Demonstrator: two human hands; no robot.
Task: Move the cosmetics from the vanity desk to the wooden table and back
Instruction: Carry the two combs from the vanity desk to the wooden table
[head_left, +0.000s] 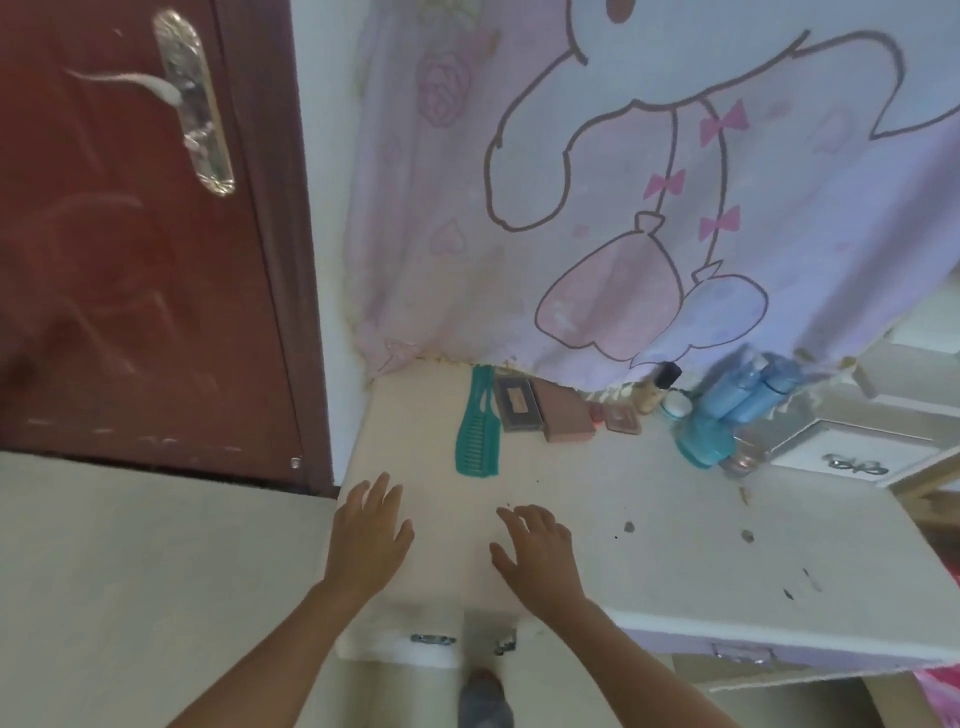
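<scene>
The cosmetics stand in a row along the back of the white tabletop (649, 519), under the hem of a cloth with a cartoon print (623, 182). From the left: a green comb (478, 423) lying flat, a dark flat case (514, 405) touching a brown-pink box (566, 415), a small pink compact (622, 418), a beige bottle with a black cap (657, 387), then light blue bottles (748, 389) leaning behind a teal jar (704, 441). The left grip (366, 535) and right grip (537, 556) are over the near part of the tabletop, fingers spread, holding nothing, well short of the comb. Whether they touch the surface cannot be told.
</scene>
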